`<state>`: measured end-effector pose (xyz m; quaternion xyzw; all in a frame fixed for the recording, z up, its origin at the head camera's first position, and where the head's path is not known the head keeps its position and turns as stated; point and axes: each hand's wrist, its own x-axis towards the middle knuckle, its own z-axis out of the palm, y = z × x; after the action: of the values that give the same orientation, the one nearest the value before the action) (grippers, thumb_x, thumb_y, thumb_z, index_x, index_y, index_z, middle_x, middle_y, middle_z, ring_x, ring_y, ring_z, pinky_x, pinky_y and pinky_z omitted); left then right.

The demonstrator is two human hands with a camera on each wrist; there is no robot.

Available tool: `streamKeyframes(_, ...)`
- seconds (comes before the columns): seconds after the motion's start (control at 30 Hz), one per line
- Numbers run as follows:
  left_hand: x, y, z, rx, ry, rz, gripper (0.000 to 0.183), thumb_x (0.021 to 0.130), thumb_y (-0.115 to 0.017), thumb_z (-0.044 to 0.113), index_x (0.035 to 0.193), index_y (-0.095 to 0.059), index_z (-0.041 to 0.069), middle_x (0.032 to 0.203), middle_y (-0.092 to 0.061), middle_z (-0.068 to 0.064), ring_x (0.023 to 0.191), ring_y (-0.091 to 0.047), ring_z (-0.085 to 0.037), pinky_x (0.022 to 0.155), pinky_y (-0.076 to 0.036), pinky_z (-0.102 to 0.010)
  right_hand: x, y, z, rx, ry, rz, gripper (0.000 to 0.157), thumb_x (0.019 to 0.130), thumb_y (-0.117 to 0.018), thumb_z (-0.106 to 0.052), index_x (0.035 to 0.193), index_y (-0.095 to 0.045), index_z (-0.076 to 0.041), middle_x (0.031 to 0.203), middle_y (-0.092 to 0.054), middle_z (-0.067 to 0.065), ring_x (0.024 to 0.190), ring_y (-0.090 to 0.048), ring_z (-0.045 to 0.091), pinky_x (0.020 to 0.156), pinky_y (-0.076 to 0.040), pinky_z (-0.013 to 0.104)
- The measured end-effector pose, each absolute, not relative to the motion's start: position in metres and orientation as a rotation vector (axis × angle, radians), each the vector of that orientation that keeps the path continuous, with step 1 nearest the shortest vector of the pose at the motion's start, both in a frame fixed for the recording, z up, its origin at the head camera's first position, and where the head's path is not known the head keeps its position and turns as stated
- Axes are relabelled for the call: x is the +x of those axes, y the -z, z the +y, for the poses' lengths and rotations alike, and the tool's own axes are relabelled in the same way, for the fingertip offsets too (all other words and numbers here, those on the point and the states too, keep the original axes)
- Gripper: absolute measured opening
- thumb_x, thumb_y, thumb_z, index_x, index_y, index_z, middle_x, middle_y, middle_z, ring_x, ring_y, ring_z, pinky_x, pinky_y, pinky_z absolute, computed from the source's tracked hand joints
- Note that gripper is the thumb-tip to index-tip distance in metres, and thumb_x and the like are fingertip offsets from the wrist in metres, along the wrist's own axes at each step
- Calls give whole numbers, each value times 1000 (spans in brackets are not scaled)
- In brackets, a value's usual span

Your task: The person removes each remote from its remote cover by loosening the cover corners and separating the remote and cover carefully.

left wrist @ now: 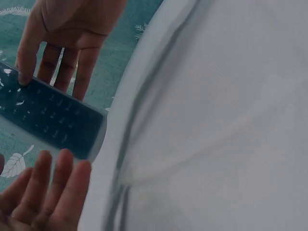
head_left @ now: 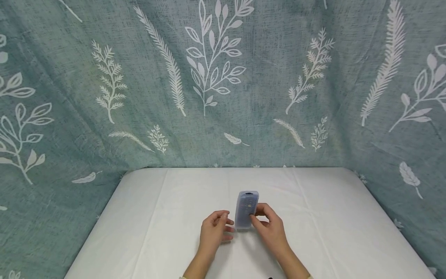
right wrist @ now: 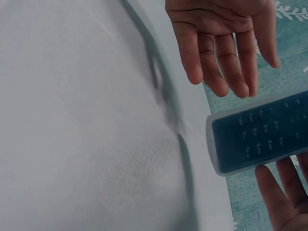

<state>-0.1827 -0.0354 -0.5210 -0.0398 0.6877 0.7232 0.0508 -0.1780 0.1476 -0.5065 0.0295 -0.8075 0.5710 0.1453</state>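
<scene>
A dark blue remote control (head_left: pixel 246 209) with rows of number keys, inside a translucent cover (right wrist: pixel 211 144), is held upright over the table in the head view. My right hand (head_left: pixel 273 230) grips its right side, thumb on the key face and fingers behind. On the other side, my left hand (head_left: pixel 212 234) has its fingers extended toward the remote's lower left edge and holds nothing. A small gap shows between those fingertips and the cover in the left wrist view, where the keypad end points toward the table.
A white cloth covers the table (head_left: pixel 181 201), with long crease lines running front to back. Green fabric (head_left: pixel 265 77) printed with white leaves hangs behind it and along both sides. A small dark object (head_left: pixel 270 278) shows at the bottom edge of the head view.
</scene>
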Motion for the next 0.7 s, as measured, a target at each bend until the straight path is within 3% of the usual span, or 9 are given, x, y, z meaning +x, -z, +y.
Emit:
streamKeyframes(0.17,-181,513,-33,-102,-2155,1958,51,101,-56,44,130,-60,3,100,-77,-15,79,-75,-22,62,-63,-39,-178,508,146,223,-1640,-2223,26,86,-73,4,106,-66,-12,104,-69,2,96,-64,4,79,-61,24)
streamKeyframes(0.4,-180,503,-31,-57,-2136,1846,67,97,-50,62,129,-61,4,111,-74,-20,87,-76,-27,65,-63,-41,-178,513,145,397,-1526,-2188,33,84,-73,8,102,-67,-18,109,-66,-3,106,-60,-2,85,-61,34)
streamKeyframes(0.57,-180,499,-32,-36,-2127,1782,73,94,-48,68,126,-63,4,114,-73,-21,89,-76,-26,68,-63,-40,-178,515,146,491,-1474,-2212,30,84,-72,9,101,-68,-16,112,-65,3,109,-63,7,92,-58,31)
streamKeyframes(0.7,-181,498,-32,-48,-2135,1742,80,94,-47,69,132,-58,0,110,-75,-15,89,-75,-24,71,-63,-42,-177,517,147,525,-1416,-2258,35,82,-73,10,101,-68,-19,117,-64,3,109,-66,18,94,-58,30)
